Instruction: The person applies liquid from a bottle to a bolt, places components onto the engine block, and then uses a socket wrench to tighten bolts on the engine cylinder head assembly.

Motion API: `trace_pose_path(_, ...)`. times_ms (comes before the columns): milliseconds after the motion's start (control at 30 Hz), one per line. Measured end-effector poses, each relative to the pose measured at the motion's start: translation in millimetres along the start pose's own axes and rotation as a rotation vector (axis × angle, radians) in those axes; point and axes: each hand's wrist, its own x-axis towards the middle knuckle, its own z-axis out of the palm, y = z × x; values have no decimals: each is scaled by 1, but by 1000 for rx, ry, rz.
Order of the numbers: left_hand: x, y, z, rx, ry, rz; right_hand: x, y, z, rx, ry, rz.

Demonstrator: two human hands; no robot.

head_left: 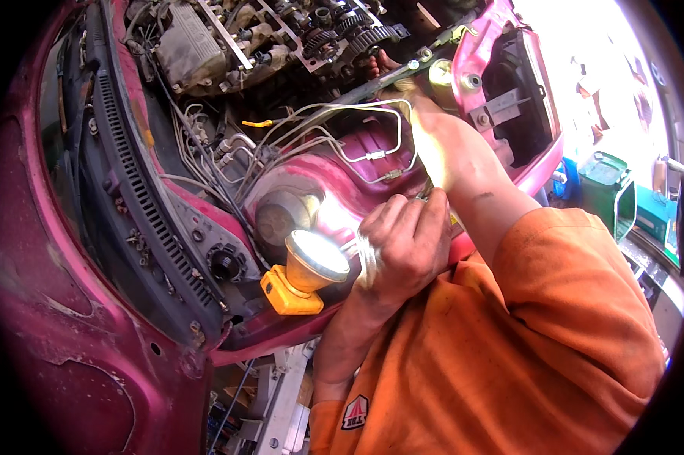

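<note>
My left hand is closed in a fist beside the pink inner fender. Its thumb and forefinger pinch something small that I cannot make out. Past it, my right forearm reaches up into the engine bay. My right hand is mostly hidden behind a dark bar, with only some fingertips showing near the metal gears of the opened engine. What it touches is hidden. Bent metal pipes with fittings run just left of my right forearm. A yellow work light stands left of my left wrist, its lens bright.
The pink strut tower lies beneath the pipes. A black vented cowl panel and the pink car body edge curve along the left. The headlight opening is at upper right. A green container stands beyond the car.
</note>
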Motion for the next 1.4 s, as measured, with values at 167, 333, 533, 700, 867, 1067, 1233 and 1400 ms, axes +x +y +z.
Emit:
trace_pose_path(167,-1,0,-1,16,-14,-8,-1,8,5,-65,22,17)
trace_pose_path(333,-2,-2,0,14,-5,-15,-4,11,13,-13,13,36)
trace_pose_path(533,-2,-1,1,9,-4,-19,-4,4,5,-62,193,-39)
trace_pose_path(700,-2,0,1,9,-6,-37,-1,5,5,-71,99,39)
trace_pose_path(867,-1,0,0,11,-36,-38,-2,1,1,-92,100,43)
trace_pose_path(1067,-4,-3,2,5,-37,-46,-7,10,15,-79,174,68)
trace_pose_path(1233,0,-1,2,12,-40,-32,-9,9,15,-97,154,-13)
trace_pose_path(1400,-4,0,1,16,-55,-52,-10,17,21,-188,252,-115)
